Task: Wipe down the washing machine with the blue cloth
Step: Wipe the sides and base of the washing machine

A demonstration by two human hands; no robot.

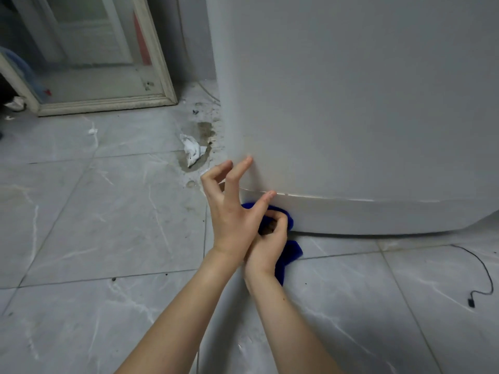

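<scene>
The white washing machine (351,103) fills the upper right of the head view, standing on the tiled floor. My right hand (270,238) grips the blue cloth (290,252) and holds it against the machine's bottom left corner, just above the floor. Part of the cloth hangs down below my wrist. My left hand (232,209) is spread, its fingertips touching the machine's side near the lower seam, partly covering my right hand.
A crumpled white tissue (192,150) lies in a dirty patch of floor beside the machine's left corner. A framed mirror (108,101) leans at the back left. A thin black cable (483,276) trails on the tiles at the right.
</scene>
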